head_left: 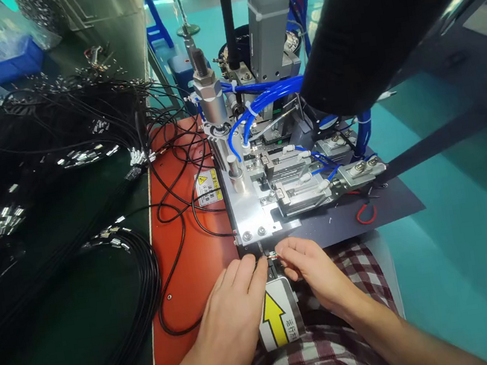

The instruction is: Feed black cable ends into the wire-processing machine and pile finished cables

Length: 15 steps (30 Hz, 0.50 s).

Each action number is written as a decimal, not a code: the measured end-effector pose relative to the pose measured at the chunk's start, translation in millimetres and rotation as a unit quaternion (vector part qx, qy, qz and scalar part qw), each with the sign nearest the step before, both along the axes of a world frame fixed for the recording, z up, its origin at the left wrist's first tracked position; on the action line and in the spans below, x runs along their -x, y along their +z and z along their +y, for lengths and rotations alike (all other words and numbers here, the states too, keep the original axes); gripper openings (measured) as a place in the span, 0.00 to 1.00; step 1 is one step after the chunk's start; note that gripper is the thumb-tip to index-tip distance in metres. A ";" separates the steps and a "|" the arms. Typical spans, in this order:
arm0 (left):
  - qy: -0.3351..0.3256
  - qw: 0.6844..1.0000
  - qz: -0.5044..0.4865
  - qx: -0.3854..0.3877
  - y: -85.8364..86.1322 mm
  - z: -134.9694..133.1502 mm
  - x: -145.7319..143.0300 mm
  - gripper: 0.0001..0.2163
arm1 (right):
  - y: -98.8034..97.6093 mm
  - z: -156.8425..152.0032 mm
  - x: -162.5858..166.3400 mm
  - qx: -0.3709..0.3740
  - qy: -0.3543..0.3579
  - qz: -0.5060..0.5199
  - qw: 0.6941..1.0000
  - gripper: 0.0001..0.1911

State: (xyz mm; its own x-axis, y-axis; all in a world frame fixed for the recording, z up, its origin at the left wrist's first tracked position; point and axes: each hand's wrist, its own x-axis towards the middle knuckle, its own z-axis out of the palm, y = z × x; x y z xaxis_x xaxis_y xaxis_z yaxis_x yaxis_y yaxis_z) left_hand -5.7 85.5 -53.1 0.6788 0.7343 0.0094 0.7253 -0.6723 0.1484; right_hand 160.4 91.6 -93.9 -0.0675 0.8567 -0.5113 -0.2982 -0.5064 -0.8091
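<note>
Over the front end of a metal machine (247, 206), my left hand (238, 299) lies with its fingers pressed together on the end of a black cable (183, 333). That cable loops in from the left and passes under the hand; the grip itself is largely hidden. From the cable end come thin coloured wires (273, 255), which my right hand (305, 261) pinches between thumb and forefinger. Both hands meet just above a dark slot. Below them is a white plate (286, 316) with a yellow arrow.
On the left, a dark table (90, 352) carries coiled black cables (147, 270) with silvery ends. A red base plate (193, 275) lies beside the machine, with loose cables across it. Blue air hoses (278, 89) and a thick black tube (352, 26) rise over the machine. A blue bin (19, 63) stands behind.
</note>
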 end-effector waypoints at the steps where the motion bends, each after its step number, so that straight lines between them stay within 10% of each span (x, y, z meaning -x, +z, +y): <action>1: -0.001 1.000 -0.012 0.000 -0.7 1.1 0.5 0.21 | -0.8 -0.5 -0.8 -0.005 0.004 0.001 1.000 0.17; 15: 0.036 0.996 -0.066 0.042 -9.2 4.6 -2.9 0.17 | -2.6 -1.1 -0.4 0.035 -0.004 0.066 0.997 0.20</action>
State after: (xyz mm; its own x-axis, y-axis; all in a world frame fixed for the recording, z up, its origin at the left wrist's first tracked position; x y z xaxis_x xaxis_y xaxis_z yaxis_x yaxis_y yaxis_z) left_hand -2.8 90.1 -62.4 0.6216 0.7827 0.0320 0.7411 -0.6008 0.2997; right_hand 160.7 90.5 -96.6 -0.1311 0.8201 -0.5570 -0.4049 -0.5571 -0.7250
